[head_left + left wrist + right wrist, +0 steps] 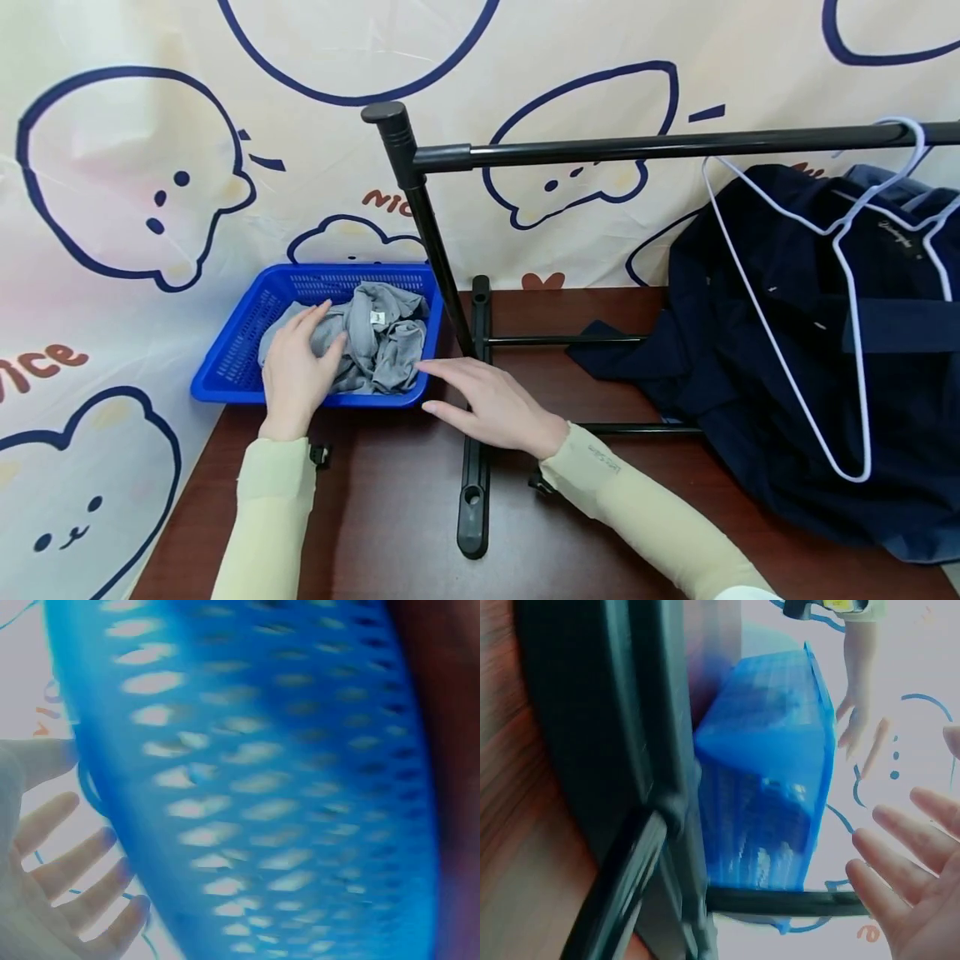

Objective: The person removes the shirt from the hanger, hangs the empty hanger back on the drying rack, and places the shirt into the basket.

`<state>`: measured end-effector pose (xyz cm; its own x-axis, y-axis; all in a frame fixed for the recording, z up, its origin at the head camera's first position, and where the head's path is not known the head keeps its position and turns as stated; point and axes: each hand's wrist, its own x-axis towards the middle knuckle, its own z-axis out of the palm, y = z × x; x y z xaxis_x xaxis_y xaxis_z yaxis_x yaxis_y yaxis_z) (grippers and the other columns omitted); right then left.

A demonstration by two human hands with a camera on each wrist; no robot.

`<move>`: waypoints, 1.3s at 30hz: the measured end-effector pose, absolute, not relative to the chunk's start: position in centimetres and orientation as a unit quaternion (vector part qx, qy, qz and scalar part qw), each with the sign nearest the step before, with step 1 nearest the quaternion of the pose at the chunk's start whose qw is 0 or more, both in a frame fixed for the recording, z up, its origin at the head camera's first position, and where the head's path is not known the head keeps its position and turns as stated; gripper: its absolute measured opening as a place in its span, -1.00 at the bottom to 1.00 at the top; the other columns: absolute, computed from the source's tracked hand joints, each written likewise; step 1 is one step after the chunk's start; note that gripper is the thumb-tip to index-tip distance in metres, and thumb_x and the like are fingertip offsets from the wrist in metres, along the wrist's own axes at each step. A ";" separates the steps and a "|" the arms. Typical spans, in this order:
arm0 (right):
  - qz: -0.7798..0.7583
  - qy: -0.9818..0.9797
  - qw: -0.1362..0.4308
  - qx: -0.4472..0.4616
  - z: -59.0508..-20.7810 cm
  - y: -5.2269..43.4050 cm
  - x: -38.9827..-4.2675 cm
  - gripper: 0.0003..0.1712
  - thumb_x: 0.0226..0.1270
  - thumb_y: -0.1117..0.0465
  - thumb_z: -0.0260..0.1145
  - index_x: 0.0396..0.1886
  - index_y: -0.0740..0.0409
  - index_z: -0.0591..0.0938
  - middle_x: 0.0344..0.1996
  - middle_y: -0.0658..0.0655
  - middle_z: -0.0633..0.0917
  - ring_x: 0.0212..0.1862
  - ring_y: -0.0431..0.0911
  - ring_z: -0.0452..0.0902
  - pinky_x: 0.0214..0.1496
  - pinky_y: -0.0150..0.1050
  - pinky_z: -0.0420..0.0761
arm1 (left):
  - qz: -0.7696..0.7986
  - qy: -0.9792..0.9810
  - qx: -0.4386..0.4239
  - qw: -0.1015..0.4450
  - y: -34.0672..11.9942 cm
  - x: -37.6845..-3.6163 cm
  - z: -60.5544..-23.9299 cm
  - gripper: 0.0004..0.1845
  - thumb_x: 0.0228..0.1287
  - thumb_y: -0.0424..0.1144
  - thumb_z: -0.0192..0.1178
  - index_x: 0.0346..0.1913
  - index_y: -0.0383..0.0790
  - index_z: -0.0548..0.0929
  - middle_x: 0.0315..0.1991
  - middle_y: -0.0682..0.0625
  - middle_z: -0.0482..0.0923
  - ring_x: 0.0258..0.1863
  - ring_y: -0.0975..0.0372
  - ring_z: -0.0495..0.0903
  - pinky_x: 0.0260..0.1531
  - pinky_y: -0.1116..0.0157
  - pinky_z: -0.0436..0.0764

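A blue perforated basket (232, 354) stands on the dark wood table at the back left, with crumpled grey clothing (382, 350) inside. A small white label shows on the cloth. Over the basket's front rim, my left hand (294, 375) has loosely bent, spread fingers and holds nothing. In the left wrist view its fingers (75, 859) are apart, beside the basket's slotted wall. My right hand (498, 404) hovers at the basket's right front corner, beside the black rack upright (438, 250). Its fingers (900, 859) are extended and spread with nothing in them.
The black garment rack has a top bar (600, 150) and a long foot (473, 508) on the table. White hangers (855, 333) hang from the bar at right, near dark navy clothing (750, 367) bunched low. A cartoon-printed backdrop (322, 158) lies behind everything.
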<state>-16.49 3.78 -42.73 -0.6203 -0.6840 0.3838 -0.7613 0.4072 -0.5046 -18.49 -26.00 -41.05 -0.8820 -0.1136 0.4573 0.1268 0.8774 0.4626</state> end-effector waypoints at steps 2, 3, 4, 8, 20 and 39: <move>0.338 -0.835 0.061 0.430 -42.6 4.8 -16.4 -0.33 0.57 -0.25 0.09 0.52 -0.06 0.42 0.42 -0.10 0.45 0.39 -0.20 0.36 0.37 -0.13 0.38 | -0.264 -0.924 -0.013 0.277 -25.4 -18.2 -39.9 -0.43 0.37 -0.09 0.35 0.41 -0.07 0.55 0.35 -0.19 0.48 0.33 -0.17 0.40 0.28 -0.16 0.31; 0.341 -0.835 0.063 0.428 -42.5 5.3 -16.3 -0.34 0.57 -0.24 0.09 0.51 -0.06 0.42 0.42 -0.11 0.45 0.39 -0.20 0.36 0.37 -0.12 0.38 | -0.271 -0.917 -0.020 0.293 -25.1 -18.0 -39.4 -0.42 0.36 -0.08 0.36 0.41 -0.06 0.55 0.36 -0.16 0.48 0.34 -0.14 0.40 0.29 -0.15 0.31; 0.342 -0.835 0.066 0.425 -42.5 5.7 -16.3 -0.34 0.57 -0.23 0.09 0.51 -0.07 0.42 0.42 -0.11 0.45 0.39 -0.21 0.35 0.37 -0.13 0.38 | -0.278 -0.909 -0.029 0.310 -24.7 -17.8 -38.8 -0.41 0.35 -0.06 0.37 0.41 -0.05 0.56 0.36 -0.14 0.48 0.34 -0.12 0.41 0.30 -0.14 0.32; 0.362 -0.836 0.075 0.406 -42.4 7.4 -16.3 -0.38 0.57 -0.21 0.13 0.48 -0.08 0.46 0.38 -0.11 0.48 0.37 -0.23 0.36 0.35 -0.14 0.40 | -0.304 -0.873 -0.071 0.374 -22.9 -17.1 -36.7 -0.39 0.28 -0.08 0.44 0.38 -0.02 0.59 0.37 -0.01 0.49 0.33 -0.02 0.44 0.27 -0.08 0.37; 0.394 -0.842 0.086 0.358 -41.8 10.2 -16.0 -0.41 0.57 -0.18 0.15 0.46 -0.10 0.48 0.38 -0.10 0.48 0.38 -0.16 0.38 0.35 -0.03 0.40 | -0.347 -0.775 -0.191 0.493 -17.4 -14.7 -30.3 -0.38 0.30 0.09 0.33 0.27 -0.26 0.64 0.31 -0.07 0.55 0.27 0.00 0.50 0.26 0.01 0.41; 0.388 -0.871 0.091 0.288 -42.4 13.3 -16.1 -0.43 0.57 -0.19 0.14 0.45 -0.13 0.49 0.43 -0.11 0.43 0.41 -0.13 0.33 0.33 0.08 0.40 | -0.296 -0.710 -0.380 0.513 -11.0 -14.8 -23.0 -0.42 0.37 0.02 0.32 0.25 -0.36 0.61 0.30 -0.22 0.53 0.33 -0.07 0.43 0.31 -0.04 0.34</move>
